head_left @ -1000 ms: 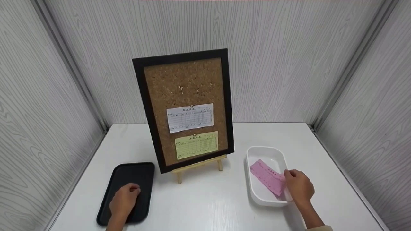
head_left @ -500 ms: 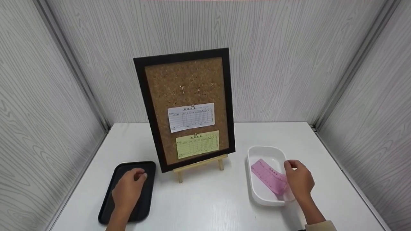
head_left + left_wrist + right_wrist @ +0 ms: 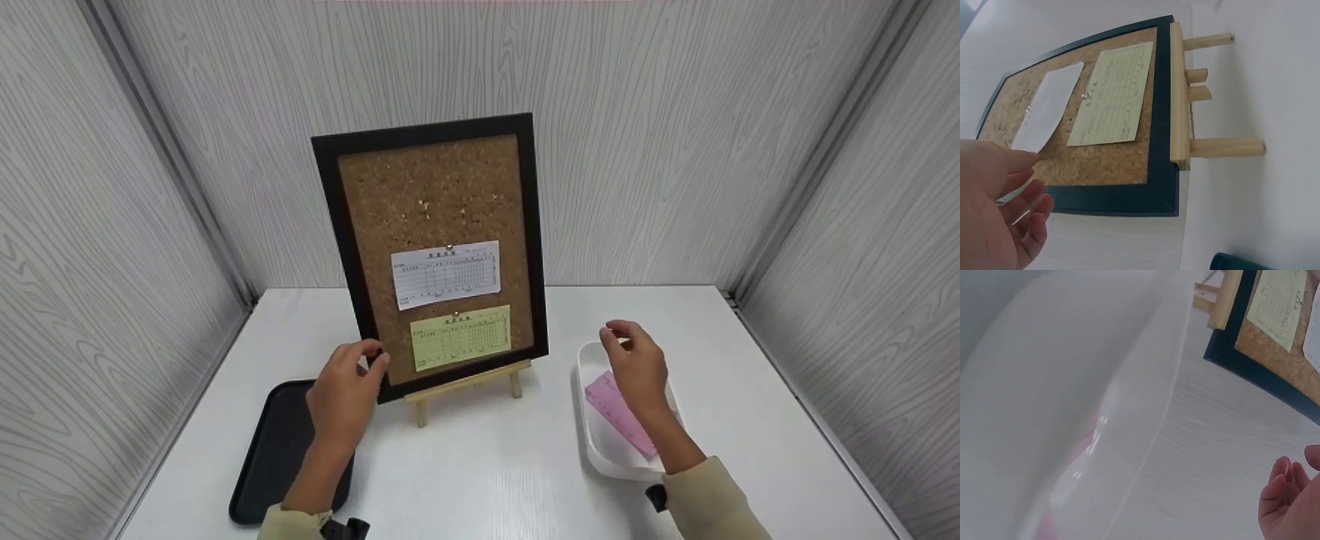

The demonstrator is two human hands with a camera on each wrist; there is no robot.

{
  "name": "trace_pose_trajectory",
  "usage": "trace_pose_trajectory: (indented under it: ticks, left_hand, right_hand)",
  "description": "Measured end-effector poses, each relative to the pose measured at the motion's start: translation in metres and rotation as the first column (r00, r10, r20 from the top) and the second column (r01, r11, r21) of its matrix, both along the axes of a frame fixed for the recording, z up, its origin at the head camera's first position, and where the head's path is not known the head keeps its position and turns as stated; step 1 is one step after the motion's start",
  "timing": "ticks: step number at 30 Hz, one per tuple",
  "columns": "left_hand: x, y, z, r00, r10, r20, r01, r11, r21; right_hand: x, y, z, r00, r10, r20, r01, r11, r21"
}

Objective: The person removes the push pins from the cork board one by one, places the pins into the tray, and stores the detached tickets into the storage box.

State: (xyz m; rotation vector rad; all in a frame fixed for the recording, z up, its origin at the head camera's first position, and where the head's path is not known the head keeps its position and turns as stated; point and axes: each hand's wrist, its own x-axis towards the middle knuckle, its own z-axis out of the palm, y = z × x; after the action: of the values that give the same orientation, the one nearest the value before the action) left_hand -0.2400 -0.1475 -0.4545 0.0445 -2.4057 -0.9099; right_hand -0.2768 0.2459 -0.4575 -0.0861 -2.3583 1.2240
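Observation:
My left hand (image 3: 346, 394) is raised at the lower left edge of the framed cork board (image 3: 420, 180), fingers loosely curved and nothing visible between them. In the left wrist view its fingertips overlap the board's frame and cork. My right hand (image 3: 637, 367) hovers over the white basin (image 3: 589, 439), thumb and fingers apart, holding nothing visible. Inside the basin lies a pink form slip (image 3: 619, 412), partly hidden by the right hand and forearm. A white form slip (image 3: 446, 275) and a yellow form slip (image 3: 461, 337) are pinned to the cork, one above the other.
The board leans on a small wooden easel (image 3: 469, 381). On the left lies a black tray (image 3: 270, 442), partly behind the left forearm. Pale wood-grain walls (image 3: 637, 150) enclose the white table (image 3: 480, 480) at the back and sides.
My left hand has risen from over the black tray toward the board's lower left edge. My right hand has left the pink slip at the basin's right rim, moving up and leftward.

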Motion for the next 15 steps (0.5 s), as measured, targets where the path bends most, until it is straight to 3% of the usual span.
trace_pose_trajectory:
  ticks: [9,15]
  left_hand:
    - [-0.033,0.032,0.020,0.987,-0.036,-0.159,0.034,0.999,-0.013]
    - [-0.054,0.050,0.035,0.967,-0.062,-0.247,0.051,0.997,-0.053]
  right_hand:
    - [-0.027,-0.046,0.023,0.993,0.087,-0.074,-0.088,0.996,-0.008]
    - [-0.042,-0.074,0.039,0.980,0.164,-0.117,-0.169,0.985,-0.037]
